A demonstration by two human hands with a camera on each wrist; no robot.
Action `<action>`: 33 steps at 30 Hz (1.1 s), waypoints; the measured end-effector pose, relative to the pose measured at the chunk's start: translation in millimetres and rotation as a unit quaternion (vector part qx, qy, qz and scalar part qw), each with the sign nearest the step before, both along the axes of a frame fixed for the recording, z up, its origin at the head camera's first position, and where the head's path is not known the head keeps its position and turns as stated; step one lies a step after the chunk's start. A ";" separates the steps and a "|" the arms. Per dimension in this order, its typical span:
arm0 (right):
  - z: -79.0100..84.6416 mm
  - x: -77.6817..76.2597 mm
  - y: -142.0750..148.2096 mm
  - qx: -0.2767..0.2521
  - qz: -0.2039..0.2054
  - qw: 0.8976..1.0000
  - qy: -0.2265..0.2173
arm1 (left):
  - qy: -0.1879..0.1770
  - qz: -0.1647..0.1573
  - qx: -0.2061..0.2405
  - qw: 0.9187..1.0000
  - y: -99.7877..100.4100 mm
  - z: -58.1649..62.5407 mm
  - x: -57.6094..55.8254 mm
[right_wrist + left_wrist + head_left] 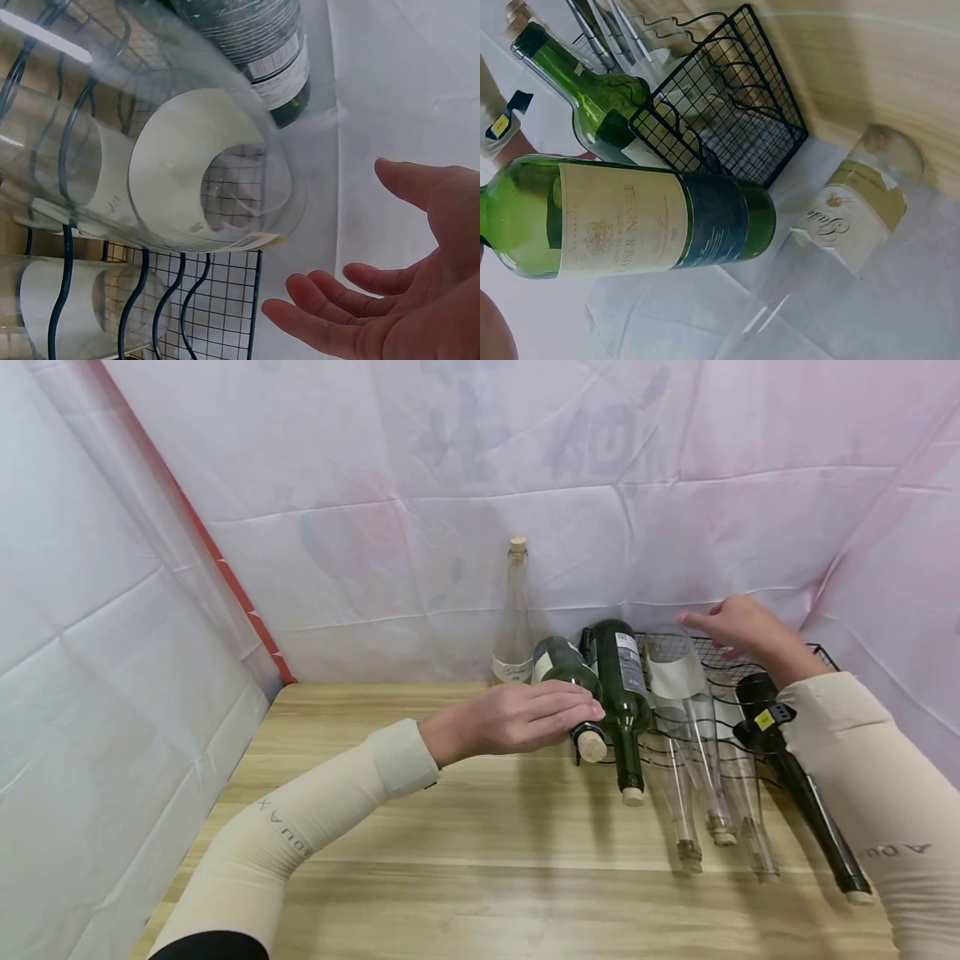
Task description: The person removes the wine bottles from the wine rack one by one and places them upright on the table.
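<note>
My left hand (pixel 517 717) grips a corked green wine bottle (pixel 561 662) around its neck. That bottle is tilted, cork toward me, at the left end of a black wire rack (pixel 744 56); in the left wrist view its cream and blue label (pixel 622 217) shows. My right hand (pixel 750 631) is at the back of the rack, fingers spread and holding nothing. The right wrist view has the hand (pixel 420 285) apart from the base of a clear bottle (pixel 180 165) lying on the rack. Another green bottle (pixel 621 668) lies beside the held one.
A corked clear bottle (pixel 513 647) stands upright at the back, left of the rack. More clear bottles (pixel 678 810) and a dark bottle (pixel 813 810) lie in the rack, necks toward me. White sheeting (pixel 450 527) hangs behind the wooden table (pixel 420 868).
</note>
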State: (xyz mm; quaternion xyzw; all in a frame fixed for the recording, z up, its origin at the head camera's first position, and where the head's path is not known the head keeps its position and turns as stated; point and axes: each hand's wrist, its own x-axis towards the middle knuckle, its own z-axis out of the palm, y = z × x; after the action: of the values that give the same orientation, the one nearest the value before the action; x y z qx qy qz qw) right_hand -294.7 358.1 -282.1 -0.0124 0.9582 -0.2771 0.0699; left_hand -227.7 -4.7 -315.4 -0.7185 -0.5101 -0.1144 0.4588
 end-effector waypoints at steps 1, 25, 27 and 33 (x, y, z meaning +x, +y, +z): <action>-1.6 -0.9 0.9 0.002 0.001 1.000 -0.001 | -0.011 -0.003 0.001 1.000 -1.0 -0.2 0.0; -20.6 -6.0 -13.8 0.009 0.011 0.996 -0.093 | -0.214 0.066 0.045 0.974 -17.6 -5.7 -6.4; -21.1 -7.5 -14.4 0.000 0.013 0.994 -0.105 | -0.222 0.074 0.046 0.971 -20.1 -6.0 -8.0; -22.5 -9.2 -16.2 0.026 0.018 0.993 -0.117 | -0.240 0.090 0.047 0.966 -27.6 -8.4 -11.3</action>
State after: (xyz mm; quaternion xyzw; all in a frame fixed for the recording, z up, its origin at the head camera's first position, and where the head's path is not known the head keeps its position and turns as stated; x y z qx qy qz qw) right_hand -303.9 341.9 -304.6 0.0043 0.9499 -0.2507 0.1867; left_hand -239.0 -32.3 -323.8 -0.5991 -0.6616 -0.2652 0.3646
